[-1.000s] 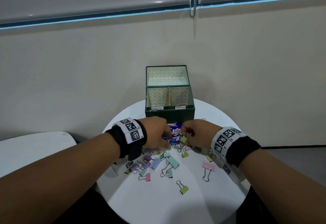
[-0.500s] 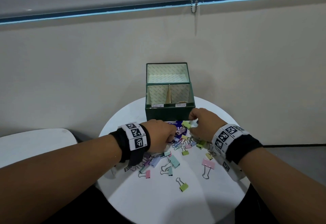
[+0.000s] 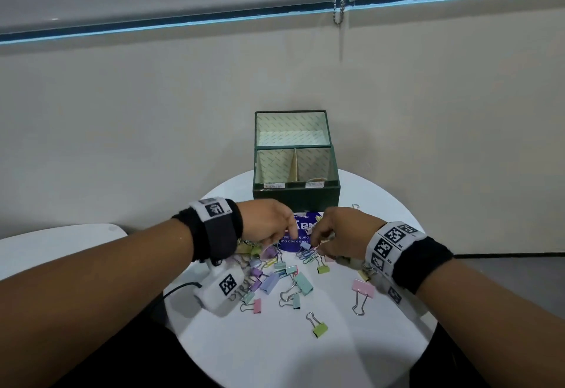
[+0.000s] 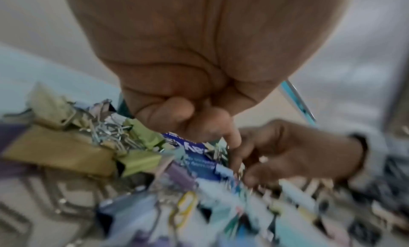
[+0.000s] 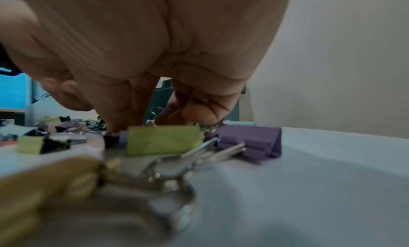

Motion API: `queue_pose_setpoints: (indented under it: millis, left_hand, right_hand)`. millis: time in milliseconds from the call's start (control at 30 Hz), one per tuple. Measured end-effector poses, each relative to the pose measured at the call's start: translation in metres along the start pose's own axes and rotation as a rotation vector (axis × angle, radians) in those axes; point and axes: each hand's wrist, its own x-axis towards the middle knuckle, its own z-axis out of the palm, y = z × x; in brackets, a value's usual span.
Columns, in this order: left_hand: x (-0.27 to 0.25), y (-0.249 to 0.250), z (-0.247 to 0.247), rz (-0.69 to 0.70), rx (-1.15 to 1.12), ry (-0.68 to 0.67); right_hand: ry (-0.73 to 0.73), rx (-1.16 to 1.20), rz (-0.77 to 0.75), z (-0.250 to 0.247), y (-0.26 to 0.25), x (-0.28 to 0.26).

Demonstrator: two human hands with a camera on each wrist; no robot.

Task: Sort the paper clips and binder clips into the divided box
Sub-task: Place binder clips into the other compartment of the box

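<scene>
Both hands, back from the divided box [image 3: 296, 173] since a half-second earlier, hover over clips [image 3: 287, 274] on the table [image 3: 382, 354]: left hand [image 3: 269, 222] curled, contents unclear, right hand [image 3: 342, 231] seemingly pinching paper clips [image 3: 305, 254], so sorting has hardly begun.

1. The small white paper labels [image 3: 274, 186] on the front rim of the dark green divided cardboard box [image 3: 296, 199] are too small to read.
2. The left hand [image 3: 266, 223] hides its own fingertips; whether they hold anything cannot be told.
3. The purple printed card [image 3: 298, 236] is partly covered by both hands.
4. The left wrist view is smeared across the pastel binder clips [image 4: 137, 163].
5. The nearest yellow binder clip [image 5: 44, 184] is out of focus.
</scene>
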Motion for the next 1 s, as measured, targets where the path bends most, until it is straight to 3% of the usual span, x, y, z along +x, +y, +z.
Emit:
queue_pose_setpoints:
  millis: [133, 200, 500, 600, 700, 800, 1000]
  left_hand:
    - [0.002, 0.014, 0.020, 0.085, 0.680, 0.051]
    - [0.007, 0.016, 0.023, 0.109, 0.803, 0.088]
    - [0.018, 0.010, 0.002, 0.054, 0.716, 0.138]
    - [0.015, 0.015, 0.012, 0.046, 0.651, 0.084]
    - [0.015, 0.023, 0.029, -0.008, 0.773, 0.074]
    - [0.013, 0.028, 0.036, 0.052, 0.903, 0.143]
    - [0.010, 0.027, 0.037, 0.102, 0.978, 0.144]
  right_hand:
    - [0.023, -0.056, -0.049, 0.003, 0.002, 0.000]
    - [0.020, -0.045, -0.062, 0.004, 0.004, 0.001]
    - [-0.009, -0.009, -0.038, 0.001, 0.006, 0.001]
    - [0.008, -0.042, -0.042, 0.002, 0.005, 0.000]
    - [0.010, -0.042, -0.047, 0.002, 0.005, 0.000]
    - [0.004, -0.035, -0.055, 0.002, 0.004, 0.000]
    - [-0.012, -0.024, -0.038, 0.001, 0.002, -0.001]
